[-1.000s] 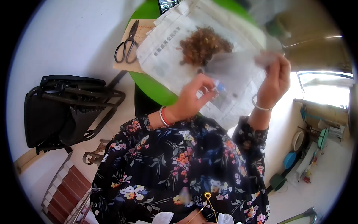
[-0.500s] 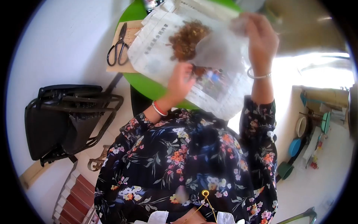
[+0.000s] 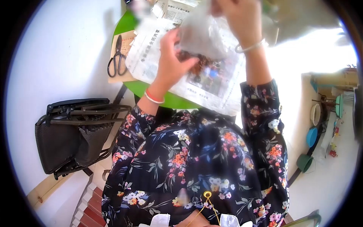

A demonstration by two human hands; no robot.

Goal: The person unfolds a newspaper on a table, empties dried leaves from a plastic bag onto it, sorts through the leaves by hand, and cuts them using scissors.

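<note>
My right hand (image 3: 242, 22), blurred at the top, is closed on the upper part of a translucent plastic bag (image 3: 204, 32). My left hand (image 3: 172, 58) is beside the bag's lower left, thumb and fingers apart in a cupped shape. Brown dried pieces (image 3: 196, 66) lie near its thumb, on spread newspaper (image 3: 151, 64); the bag hides part of them. I cannot tell how many pieces are inside the bag.
Black-handled scissors (image 3: 118, 60) lie on a tan paper (image 3: 113, 76) at the left of the green table (image 3: 162, 94). A folded black chair (image 3: 75, 132) leans by the wall at left. Blue (image 3: 311, 137) and green (image 3: 304, 162) containers stand far right.
My right hand has moved left and up with the bag, which now hangs over the brown pieces. My left hand has moved up and spread its fingers. The view has shifted slightly.
</note>
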